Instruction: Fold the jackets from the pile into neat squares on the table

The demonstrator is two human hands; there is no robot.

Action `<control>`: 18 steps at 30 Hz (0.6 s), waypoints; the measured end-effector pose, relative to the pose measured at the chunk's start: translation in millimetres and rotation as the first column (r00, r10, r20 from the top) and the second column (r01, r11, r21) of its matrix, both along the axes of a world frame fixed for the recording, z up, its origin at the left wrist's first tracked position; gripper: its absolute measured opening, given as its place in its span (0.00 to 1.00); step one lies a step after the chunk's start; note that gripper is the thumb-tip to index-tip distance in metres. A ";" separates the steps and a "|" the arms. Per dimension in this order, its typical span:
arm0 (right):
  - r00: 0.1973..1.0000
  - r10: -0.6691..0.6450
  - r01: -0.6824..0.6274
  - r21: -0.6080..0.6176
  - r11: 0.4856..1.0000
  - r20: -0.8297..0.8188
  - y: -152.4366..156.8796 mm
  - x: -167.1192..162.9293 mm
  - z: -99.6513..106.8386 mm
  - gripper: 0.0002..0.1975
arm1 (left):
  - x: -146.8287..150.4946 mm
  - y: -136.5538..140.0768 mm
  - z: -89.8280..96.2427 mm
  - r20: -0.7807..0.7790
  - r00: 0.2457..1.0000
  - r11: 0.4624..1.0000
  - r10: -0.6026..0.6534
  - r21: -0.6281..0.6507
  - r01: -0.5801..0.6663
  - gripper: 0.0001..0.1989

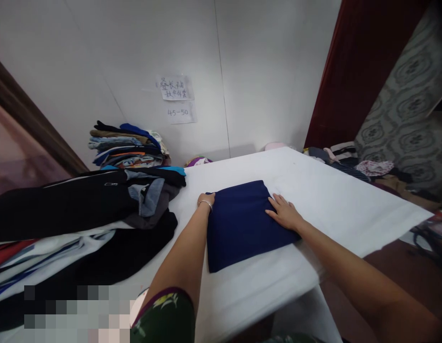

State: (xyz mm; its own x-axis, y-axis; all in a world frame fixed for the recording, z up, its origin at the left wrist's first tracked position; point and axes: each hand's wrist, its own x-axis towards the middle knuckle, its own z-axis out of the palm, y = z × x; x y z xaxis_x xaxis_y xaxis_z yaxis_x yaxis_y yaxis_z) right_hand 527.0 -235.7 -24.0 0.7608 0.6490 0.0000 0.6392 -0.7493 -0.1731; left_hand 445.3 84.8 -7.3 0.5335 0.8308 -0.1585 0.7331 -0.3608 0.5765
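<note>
A navy blue garment (238, 228), folded into a flat, near-square bundle, lies on the white tabletop (335, 200). At its far left corner, my left hand (206, 201) is closed with the fingers gripping the edge; a bracelet circles that wrist. My right hand (283, 213) rests on the right edge of the bundle, its fingers spread out and partly over the cloth. What kind of garment it is cannot be made out from the folds.
Unfolded clothes (81, 205), mostly black, are heaped on the left. Behind them rises a stack of folded clothes (128, 147) against the white wall. Two paper notes (176, 88) hang there. More clothes (374, 167) lie beyond the table's right edge.
</note>
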 end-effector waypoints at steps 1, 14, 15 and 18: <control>1.000 0.007 -0.007 0.012 1.000 -0.001 -0.9 0.7 -0.3 0.34 | 0.2 -0.3 -0.4 0.001 1.000 1.000 0.008 0.005 -0.008 0.26; 1.000 0.009 -0.009 -0.006 1.000 -0.002 0.2 -0.2 3.7 0.34 | -22.2 -20.6 17.6 0.013 0.999 0.997 -0.030 0.067 0.029 0.34; 1.000 0.007 -0.007 -0.025 1.000 -0.006 2.9 0.0 7.5 0.34 | -24.7 -27.4 18.6 0.015 0.998 0.994 -0.058 0.097 0.056 0.35; 1.000 0.014 -0.014 -0.033 0.999 0.008 20.8 3.7 23.1 0.35 | -30.5 -49.5 16.3 -0.064 0.974 0.948 -0.218 0.222 0.226 0.37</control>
State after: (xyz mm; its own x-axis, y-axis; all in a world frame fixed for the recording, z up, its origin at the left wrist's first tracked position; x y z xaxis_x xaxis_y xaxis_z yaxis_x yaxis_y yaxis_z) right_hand 530.7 -215.0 -0.9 0.7516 0.6595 -0.0158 0.6511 -0.7454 -0.1429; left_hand 414.8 35.4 9.0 0.7058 0.7084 -0.0039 0.6393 -0.6345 0.4345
